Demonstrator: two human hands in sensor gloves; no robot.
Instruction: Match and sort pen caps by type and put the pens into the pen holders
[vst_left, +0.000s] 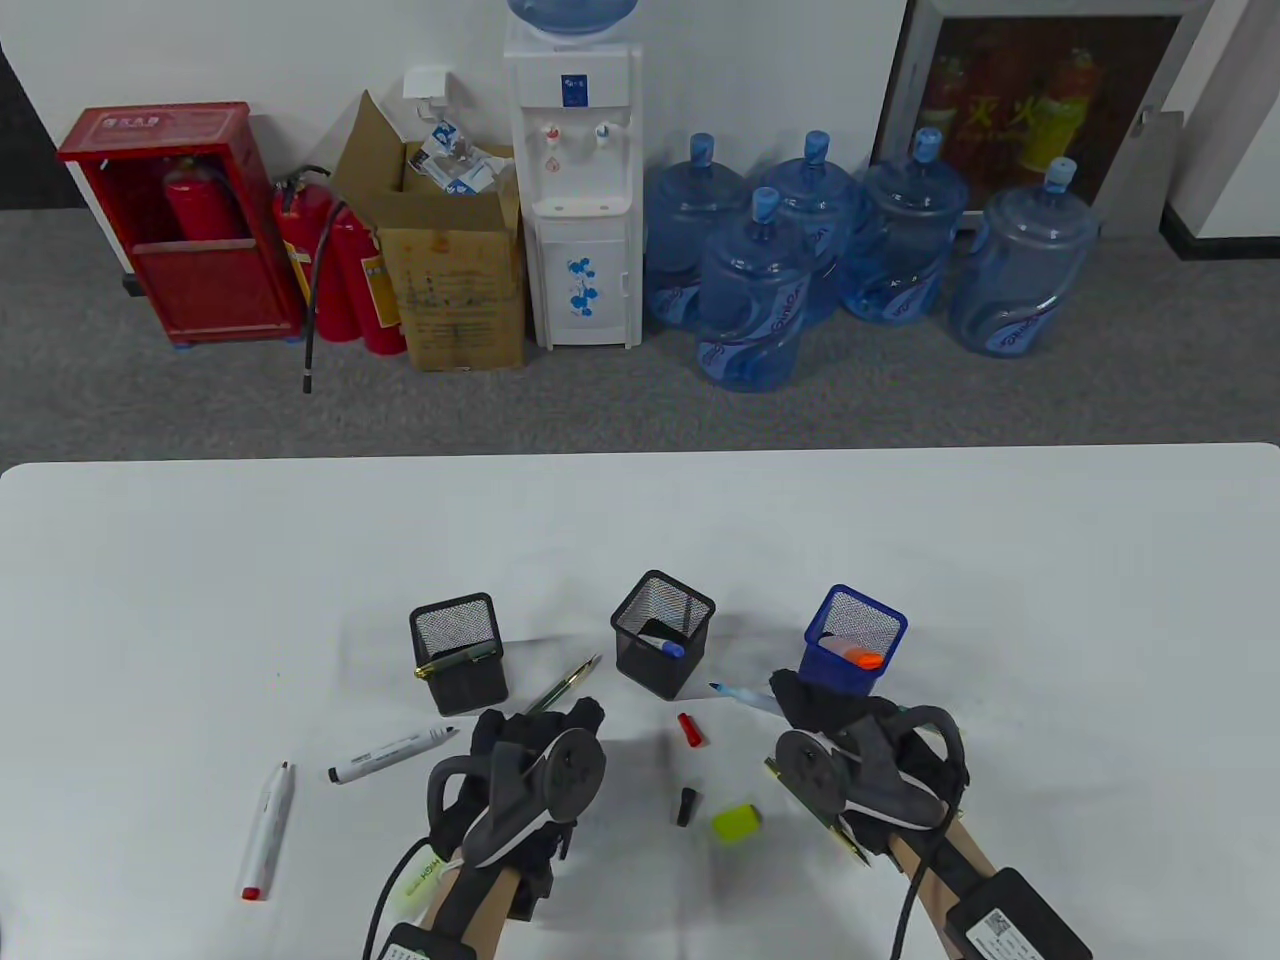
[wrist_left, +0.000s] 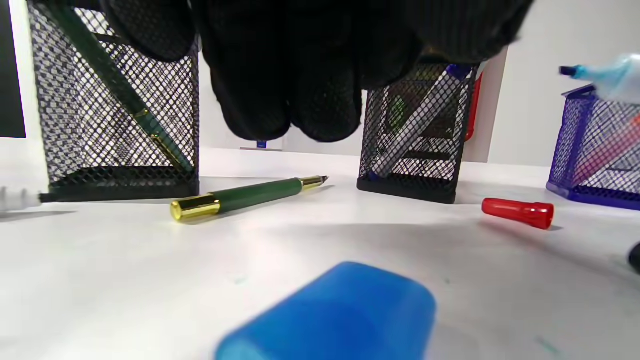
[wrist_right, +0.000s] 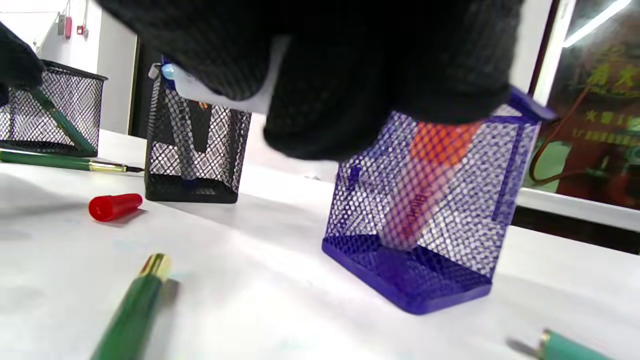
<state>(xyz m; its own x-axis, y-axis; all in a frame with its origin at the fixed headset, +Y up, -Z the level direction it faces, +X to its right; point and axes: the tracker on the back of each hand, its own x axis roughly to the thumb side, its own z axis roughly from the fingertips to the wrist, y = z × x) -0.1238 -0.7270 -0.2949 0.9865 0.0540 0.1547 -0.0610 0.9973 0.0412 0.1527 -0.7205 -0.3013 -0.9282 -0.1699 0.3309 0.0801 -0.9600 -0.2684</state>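
Note:
Three mesh holders stand in a row: a black one (vst_left: 457, 650) with a green pen in it, a middle black one (vst_left: 662, 645) holding a blue-capped marker, and a blue one (vst_left: 853, 640) holding an orange highlighter (wrist_right: 430, 185). My right hand (vst_left: 800, 700) grips an uncapped blue highlighter (vst_left: 740, 695) just left of the blue holder, tip pointing left. My left hand (vst_left: 540, 730) hovers low with its fingers (wrist_left: 280, 100) hanging and holding nothing. A blue cap (wrist_left: 330, 315) lies under it, hidden in the table view. A green pen (vst_left: 565, 685) lies ahead of the left hand.
Loose on the table are a red cap (vst_left: 690, 728), a black cap (vst_left: 686, 805) and a yellow-green cap (vst_left: 736, 822). Two white markers (vst_left: 392, 755) (vst_left: 267, 830) lie at the left. Another green pen (vst_left: 815, 810) lies under my right wrist.

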